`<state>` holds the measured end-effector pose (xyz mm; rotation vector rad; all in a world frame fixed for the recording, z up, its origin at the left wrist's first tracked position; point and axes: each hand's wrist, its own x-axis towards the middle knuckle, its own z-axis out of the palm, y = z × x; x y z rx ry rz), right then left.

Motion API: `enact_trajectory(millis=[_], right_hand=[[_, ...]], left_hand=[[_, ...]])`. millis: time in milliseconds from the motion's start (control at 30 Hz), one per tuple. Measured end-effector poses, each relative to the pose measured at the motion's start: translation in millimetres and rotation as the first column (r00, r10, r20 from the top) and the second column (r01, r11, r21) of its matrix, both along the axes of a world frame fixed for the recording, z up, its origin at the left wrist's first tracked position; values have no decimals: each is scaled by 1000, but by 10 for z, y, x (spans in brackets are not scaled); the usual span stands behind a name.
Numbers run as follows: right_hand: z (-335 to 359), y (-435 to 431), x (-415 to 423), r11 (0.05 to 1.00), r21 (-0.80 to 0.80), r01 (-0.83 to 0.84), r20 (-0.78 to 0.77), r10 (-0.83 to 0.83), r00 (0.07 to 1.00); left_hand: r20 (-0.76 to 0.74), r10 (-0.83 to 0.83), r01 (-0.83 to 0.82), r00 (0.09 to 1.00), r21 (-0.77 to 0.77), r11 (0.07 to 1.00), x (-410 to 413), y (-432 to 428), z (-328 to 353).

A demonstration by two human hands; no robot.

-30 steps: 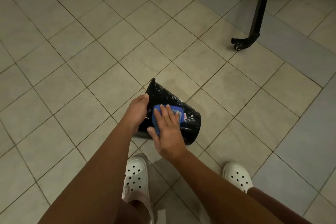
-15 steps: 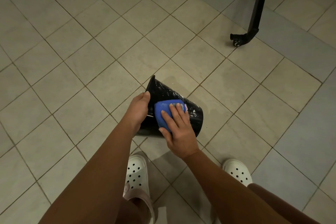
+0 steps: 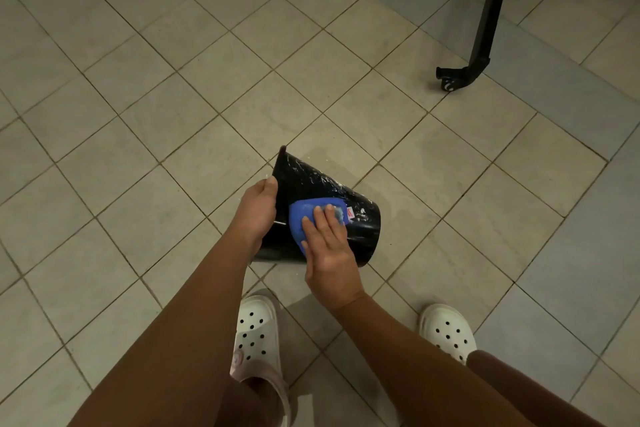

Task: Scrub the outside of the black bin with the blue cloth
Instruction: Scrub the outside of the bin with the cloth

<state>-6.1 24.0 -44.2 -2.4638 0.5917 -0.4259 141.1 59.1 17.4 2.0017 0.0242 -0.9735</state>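
The black bin (image 3: 311, 180) is tipped on its side above the tiled floor, its wet outer wall streaked with white suds and its base toward the right. My left hand (image 3: 258, 210) grips the bin's rim at the left, thumb over the edge. The blue cloth (image 3: 301, 218) lies flat on the bin's upper wall. My right hand (image 3: 327, 253) presses on the cloth with its fingers laid straight across it. A small red and white label shows just right of the cloth.
A black metal leg with a caster wheel (image 3: 450, 80) stands at the upper right. My two white clogs (image 3: 256, 333) (image 3: 446, 329) stand on the beige tiled floor (image 3: 156, 114) just below the bin. A damp patch marks the tile right of the bin.
My right hand slid the cloth back and forth along the bin's wall, a short way toward the rim and then toward the base. My left hand kept its hold on the rim.
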Motion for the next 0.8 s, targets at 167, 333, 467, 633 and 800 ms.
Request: enact_trajectory(millis=[167, 333, 467, 633, 800], right_hand=[[35, -175, 252, 996, 44, 72, -120, -66, 991], [89, -11, 114, 994, 51, 94, -189, -83, 978], [119, -38, 250, 1000, 1, -16, -121, 16, 992], [99, -186, 254, 984, 62, 167, -239, -148, 960], [108, 121, 160, 999, -17, 29, -234, -32, 972]], left_hand=[[42, -3, 3, 999, -2, 1000, -19, 8, -18], [59, 1, -1, 998, -2, 1000, -10, 8, -25], [76, -5, 7, 997, -21, 1000, -5, 23, -21], [129, 17, -11, 992, -46, 999, 14, -1, -35], [137, -6, 8, 991, -21, 1000, 48, 39, -34]])
